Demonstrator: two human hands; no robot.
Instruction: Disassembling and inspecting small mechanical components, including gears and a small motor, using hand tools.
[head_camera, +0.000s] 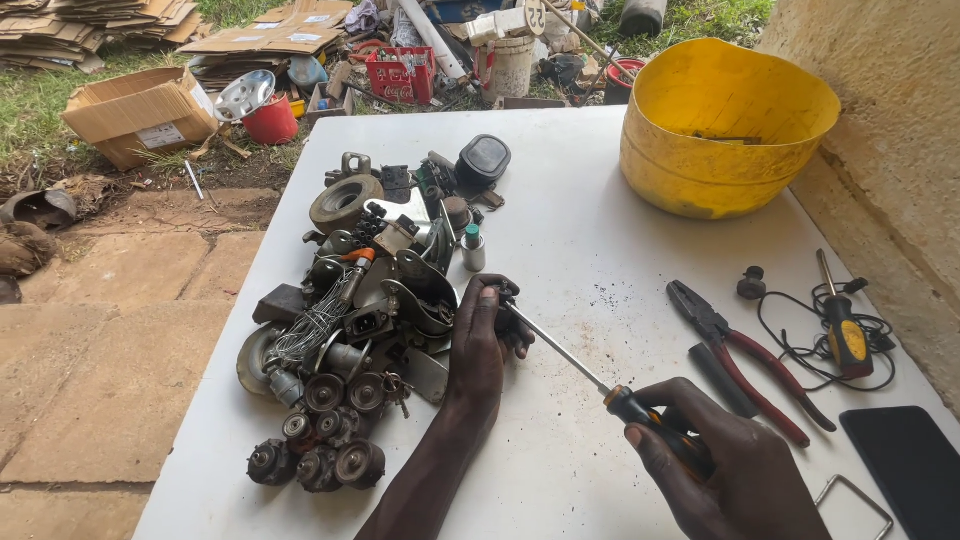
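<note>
Left hand (480, 345): closed around small dark part (512, 325), pinned on table (590, 250) beside scrap pile (350, 320).
Right hand (715, 465): fist around screwdriver (590, 375), tip at part.
Technique: keep shaft in line, press part firmly down.
Part look: black, small, probably metal; mostly hidden.

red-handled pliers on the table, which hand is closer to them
Right. The right hand, gripping a screwdriver, sits just below and left of the red-handled pliers. The left hand is much farther left, holding a small dark part beside the pile of metal parts.
</note>
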